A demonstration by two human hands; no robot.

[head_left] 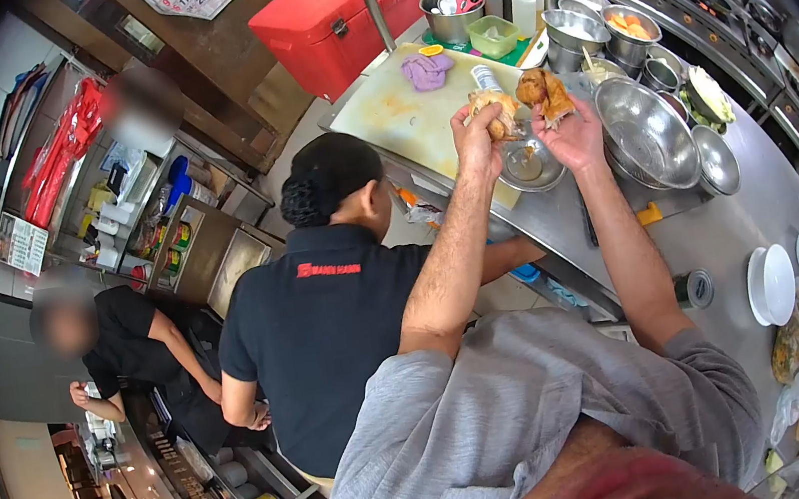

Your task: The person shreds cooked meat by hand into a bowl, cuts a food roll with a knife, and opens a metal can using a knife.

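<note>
My left hand (476, 143) grips a piece of roast chicken (499, 115), pale with some browned skin. Close beside it, my right hand (570, 136), palm turned up, holds a browned piece of roast chicken (545, 92) by its lower end. Both pieces are raised above a shallow metal bowl (541, 173) with a little brownish stuff in its bottom. A large metal bowl (646, 131) stands to the right of my right hand.
A pale cutting board (392, 114) bears a purple cloth (426, 70). A yellow-handled knife (652, 213) lies near my right forearm. Metal bowls and squeeze bottles (523, 9) crowd the far side. A co-worker in a black shirt (327, 310) is close on my left; another person stands behind.
</note>
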